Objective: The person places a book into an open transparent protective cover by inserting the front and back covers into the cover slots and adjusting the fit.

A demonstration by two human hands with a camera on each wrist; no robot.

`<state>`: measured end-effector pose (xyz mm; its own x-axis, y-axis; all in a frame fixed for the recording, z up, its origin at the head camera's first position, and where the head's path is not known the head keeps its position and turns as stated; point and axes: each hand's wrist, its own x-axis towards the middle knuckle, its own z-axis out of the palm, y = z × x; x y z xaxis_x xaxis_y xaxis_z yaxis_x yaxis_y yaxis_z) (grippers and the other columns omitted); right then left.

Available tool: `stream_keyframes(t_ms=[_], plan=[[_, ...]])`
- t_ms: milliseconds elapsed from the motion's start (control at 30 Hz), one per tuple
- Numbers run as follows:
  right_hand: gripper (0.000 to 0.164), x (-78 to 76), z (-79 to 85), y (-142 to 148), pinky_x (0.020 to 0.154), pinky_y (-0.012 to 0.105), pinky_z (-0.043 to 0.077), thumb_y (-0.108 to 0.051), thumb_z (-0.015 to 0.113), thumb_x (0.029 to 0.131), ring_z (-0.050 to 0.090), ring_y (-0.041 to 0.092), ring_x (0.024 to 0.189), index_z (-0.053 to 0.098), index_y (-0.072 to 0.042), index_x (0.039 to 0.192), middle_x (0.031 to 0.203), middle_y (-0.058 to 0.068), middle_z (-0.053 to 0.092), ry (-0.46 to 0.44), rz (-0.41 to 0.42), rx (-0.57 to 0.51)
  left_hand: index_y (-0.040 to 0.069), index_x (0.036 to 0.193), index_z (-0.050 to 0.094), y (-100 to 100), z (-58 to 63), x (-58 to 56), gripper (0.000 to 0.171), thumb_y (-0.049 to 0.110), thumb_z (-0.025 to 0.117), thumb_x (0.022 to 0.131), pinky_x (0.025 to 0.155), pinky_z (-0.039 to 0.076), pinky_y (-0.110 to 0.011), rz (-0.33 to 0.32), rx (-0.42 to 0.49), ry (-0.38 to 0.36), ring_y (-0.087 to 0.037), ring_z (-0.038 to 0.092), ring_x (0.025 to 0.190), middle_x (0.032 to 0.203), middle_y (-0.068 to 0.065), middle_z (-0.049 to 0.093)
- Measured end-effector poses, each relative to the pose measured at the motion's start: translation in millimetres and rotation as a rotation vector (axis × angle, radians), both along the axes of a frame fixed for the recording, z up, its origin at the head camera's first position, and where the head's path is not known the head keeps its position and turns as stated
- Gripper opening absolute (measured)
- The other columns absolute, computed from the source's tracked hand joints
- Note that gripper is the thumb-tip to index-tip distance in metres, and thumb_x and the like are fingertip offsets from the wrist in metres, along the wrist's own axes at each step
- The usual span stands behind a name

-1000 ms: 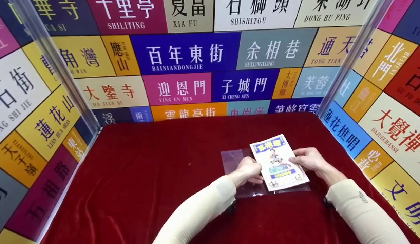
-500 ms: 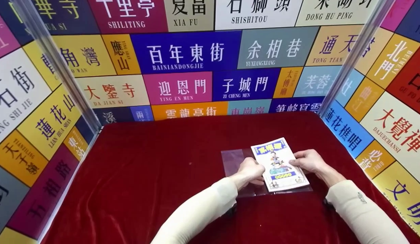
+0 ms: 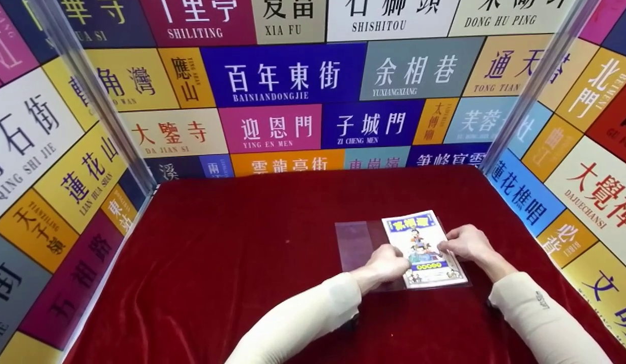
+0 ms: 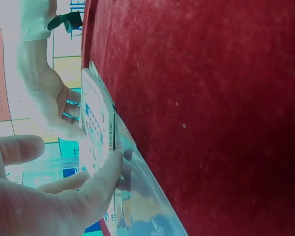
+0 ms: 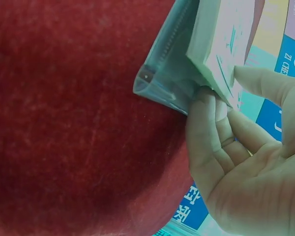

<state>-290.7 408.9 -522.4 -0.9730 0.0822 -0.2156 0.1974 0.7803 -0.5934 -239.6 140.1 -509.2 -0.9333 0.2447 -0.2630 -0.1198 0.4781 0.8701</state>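
Note:
A small white booklet with a cartoon cover lies over the right part of a clear plastic sleeve, partly covering it. My left hand touches the booklet's left edge. In the left wrist view one finger lies along the spine and the thumb is held away from it. My right hand pinches the right edge. In the right wrist view its thumb is on the cover, with fingers under the edge. There, the booklet stands slightly raised above the sleeve's folded edge.
Dark red velvet cloth covers the table. Panels of coloured signs with Chinese lettering enclose the back and both sides, with clear corner posts at the joins.
The booklet has come down closer to the sleeve, and its lower edge now lies nearer the sleeve's bottom edge. My left hand has shifted onto the booklet's lower left edge. The head view has shifted slightly.

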Motion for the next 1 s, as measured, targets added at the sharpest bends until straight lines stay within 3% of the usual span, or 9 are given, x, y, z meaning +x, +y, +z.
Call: stream_keyframes(t_ms=[133, 233, 400, 567, 633, 833, 1000], plan=[[0.044, 0.6, 1.4, 2, 0.065, 0.026, 0.065, -0.016, 0.083, 0.087, 0.072, 0.014, 0.078, 0.077, 0.014, 0.120, 0.096, 0.017, 0.079, -0.022, -0.003, -0.005, 0.006, 0.092, 0.080, 1, 2.1, 1.9, 0.008, 0.011, 0.077, 0.086, 0.082, 0.056, -0.030, -0.016, -0.016, 0.020, -0.015, 0.061, 0.085, 0.088, 0.000, 0.070], [0.044, 0.9, 1.3, 3, 0.066, 0.029, 0.067, -0.013, 0.081, 0.088, 0.073, 0.014, 0.076, 0.075, 0.015, 0.121, 0.097, 0.017, 0.078, -0.049, -0.013, -0.032, 0.005, 0.094, 0.080, 3, 3.8, 2.8, 0.013, 0.015, 0.082, 0.086, 0.084, 0.056, -0.029, -0.022, -0.015, 0.012, -0.014, 0.061, 0.085, 0.090, -0.001, 0.071], [0.044, 1.7, 2.3, 4, 0.064, 0.029, 0.067, -0.015, 0.080, 0.088, 0.072, 0.013, 0.075, 0.075, 0.014, 0.121, 0.098, 0.018, 0.077, -0.048, -0.017, -0.003, 0.000, 0.114, 0.079, 7, 6.8, 3.5, 0.033, 0.019, 0.084, 0.087, 0.085, 0.063, -0.036, -0.033, -0.007, -0.023, -0.018, 0.067, 0.087, 0.105, -0.008, 0.076], [0.050, 2.4, 3.1, 6, 0.064, 0.031, 0.066, -0.023, 0.082, 0.086, 0.076, 0.018, 0.076, 0.076, 0.010, 0.123, 0.104, 0.022, 0.078, -0.047, -0.016, 0.069, 0.001, 0.138, 0.074, 12, 7.8, 3.6, 0.057, 0.026, 0.084, 0.088, 0.110, 0.059, -0.032, -0.040, -0.038, -0.017, -0.019, 0.072, 0.120, 0.136, -0.010, 0.078], [0.053, 0.9, 1.9, 9, 0.066, 0.033, 0.065, -0.028, 0.083, 0.085, 0.077, 0.023, 0.080, 0.077, 0.007, 0.124, 0.107, 0.024, 0.078, -0.050, -0.017, 0.110, 0.000, 0.136, 0.075, 13, 7.6, 3.3, 0.056, 0.027, 0.085, 0.088, 0.113, 0.058, -0.030, -0.042, -0.046, -0.011, -0.019, 0.072, 0.122, 0.135, -0.010, 0.079], [0.057, -2.5, -2.0, 12, 0.074, 0.045, 0.055, -0.041, 0.084, 0.084, 0.070, 0.038, 0.098, 0.080, -0.001, 0.125, 0.113, 0.024, 0.079, -0.012, -0.015, 0.220, 0.000, 0.127, 0.077, 13, 5.7, 1.8, 0.050, 0.028, 0.086, 0.087, 0.105, 0.060, -0.032, -0.035, -0.044, -0.008, -0.018, 0.071, 0.106, 0.124, -0.010, 0.079], [0.050, 6.6, 4.6, -2, 0.074, 0.050, 0.056, -0.038, 0.083, 0.086, 0.071, 0.041, 0.102, 0.082, -0.003, 0.122, 0.113, 0.025, 0.079, 0.002, -0.028, 0.261, 0.001, 0.135, 0.075, 13, 2.9, 1.9, 0.057, 0.030, 0.086, 0.087, 0.112, 0.058, -0.032, -0.041, -0.055, -0.002, -0.020, 0.073, 0.118, 0.134, -0.010, 0.079]])
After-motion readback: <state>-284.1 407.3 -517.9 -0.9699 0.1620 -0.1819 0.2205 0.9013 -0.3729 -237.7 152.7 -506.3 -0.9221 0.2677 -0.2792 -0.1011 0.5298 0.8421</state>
